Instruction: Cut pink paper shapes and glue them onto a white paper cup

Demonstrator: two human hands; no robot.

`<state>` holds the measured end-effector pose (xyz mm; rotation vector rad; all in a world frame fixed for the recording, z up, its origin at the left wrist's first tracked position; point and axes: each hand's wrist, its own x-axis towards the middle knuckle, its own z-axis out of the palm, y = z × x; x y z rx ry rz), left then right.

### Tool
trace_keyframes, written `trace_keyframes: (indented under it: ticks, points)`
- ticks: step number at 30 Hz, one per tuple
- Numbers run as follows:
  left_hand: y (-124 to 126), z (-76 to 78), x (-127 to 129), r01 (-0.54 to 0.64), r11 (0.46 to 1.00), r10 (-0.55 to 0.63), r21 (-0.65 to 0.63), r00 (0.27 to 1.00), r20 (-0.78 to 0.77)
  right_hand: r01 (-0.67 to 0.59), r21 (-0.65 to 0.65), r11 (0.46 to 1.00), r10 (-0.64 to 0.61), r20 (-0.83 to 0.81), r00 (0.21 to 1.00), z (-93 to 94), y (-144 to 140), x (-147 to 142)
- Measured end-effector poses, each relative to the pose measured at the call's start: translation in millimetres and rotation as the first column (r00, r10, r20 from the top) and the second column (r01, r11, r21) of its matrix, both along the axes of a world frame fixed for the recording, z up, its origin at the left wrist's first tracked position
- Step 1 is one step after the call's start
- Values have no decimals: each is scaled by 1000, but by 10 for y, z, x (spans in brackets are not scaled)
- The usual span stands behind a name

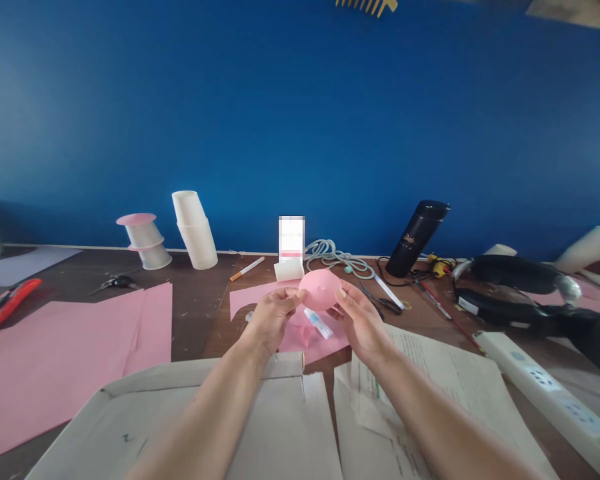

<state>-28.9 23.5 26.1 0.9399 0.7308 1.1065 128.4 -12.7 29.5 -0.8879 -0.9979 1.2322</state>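
A round piece of pink paper (321, 289) is held up between my two hands over the desk. My left hand (276, 313) pinches its left edge, and my right hand (359, 312) grips the right edge with the thumb on top. Just below the disc, a small white tube with a blue label (318, 324) lies on cut pink paper scraps (339, 339). Behind my left hand stands a white paper cup (289, 269), its upper part hidden by a blurred patch. Scissors with dark handles (389, 305) rest beyond my right hand.
Pink paper sheets (80, 340) and a cardboard piece (220, 420) cover the left front. At the back stand pink-topped cups (147, 235), stacked white cups (196, 233) and a black flask (417, 239). Headphones (515, 293) and a power strip (540, 387) lie right.
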Motion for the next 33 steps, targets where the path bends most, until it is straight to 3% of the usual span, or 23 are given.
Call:
trace_keyframes:
  ticks: [9, 16, 23, 33]
  points:
    - [-23, -22, 33, 40, 998, -43, 43, 997, 63, -98, 11, 995, 98, -91, 991, 51, -53, -79]
    - [-37, -32, 28, -14, 999, 16, 30, 997, -75, -59, 29, 998, 61, -92, 994, 108, -52, -106]
    - [-41, -45, 31, 4, 997, 12, 80, 981, -192, 29, -30, 999, -31, -80, 996, -11, 2, -28]
    - [-8, -102, 4, 38, 996, -17, 81, 969, -245, 12, -39, 999, -13, -24, 1000, -16, -8, -4]
